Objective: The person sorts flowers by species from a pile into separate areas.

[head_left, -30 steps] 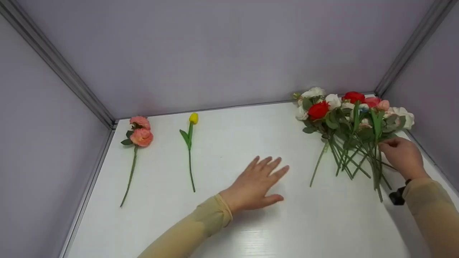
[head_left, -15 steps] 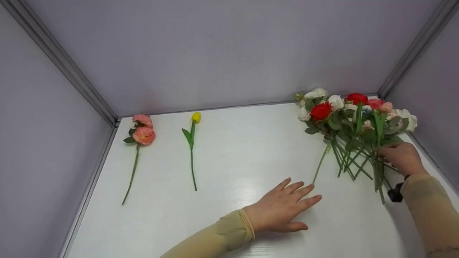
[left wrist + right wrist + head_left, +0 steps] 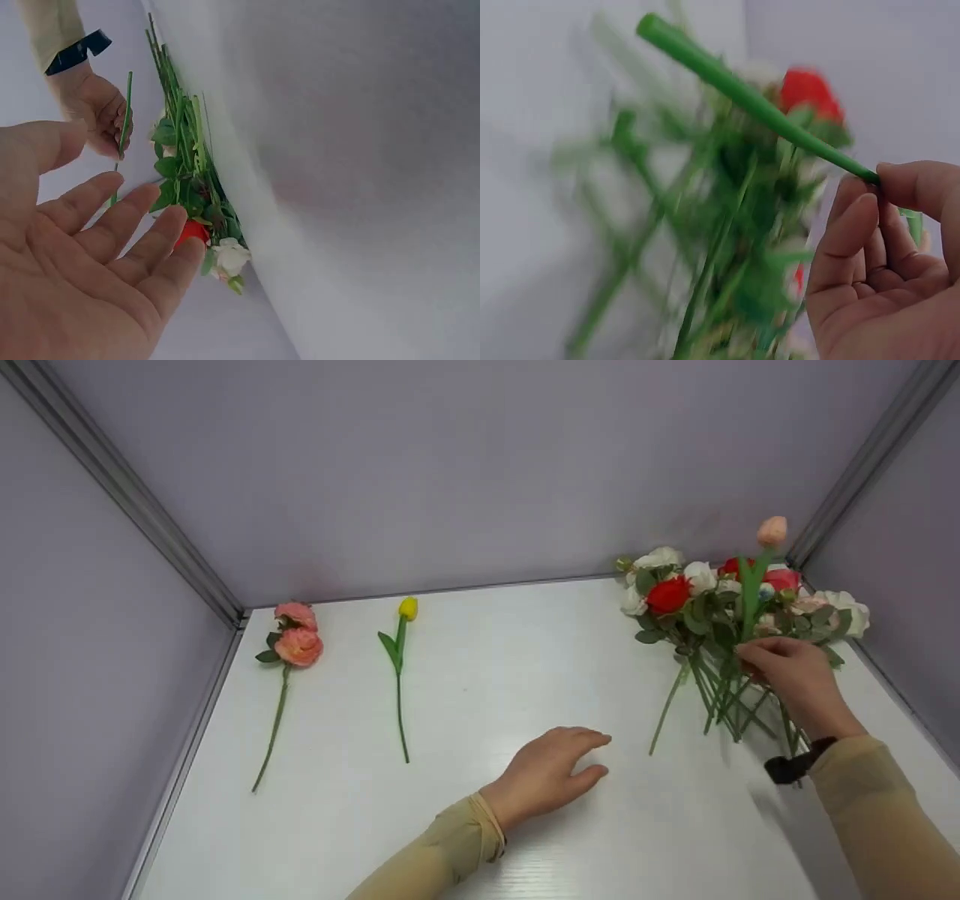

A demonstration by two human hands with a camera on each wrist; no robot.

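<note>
My right hand [image 3: 799, 679] pinches the green stem of a peach tulip [image 3: 772, 532] between thumb and fingers. The tulip stands up above the flower pile, its bloom against the back wall. In the right wrist view the pinched stem [image 3: 757, 105] slants across, its cut end pointing up and left. Behind it lies a pile of red, white and pink flowers [image 3: 669, 594] with green leaves and crossing stems. My left hand [image 3: 551, 772] hovers over the white table, holding nothing, its fingers relaxed. In the left wrist view its palm [image 3: 82, 292] shows with the fingers loosely extended.
A yellow tulip [image 3: 408, 608] lies on the white table [image 3: 510, 660] left of the middle. Further left lies a stem with two coral-pink blooms [image 3: 298, 647]. Grey walls [image 3: 465, 472] enclose the back and both sides. A dark band with a small black device [image 3: 791, 769] circles the right wrist.
My right hand has lifted the peach tulip out of the pile and moved it up and left. My left hand moved right, then back left, its spread fingers drawing together.
</note>
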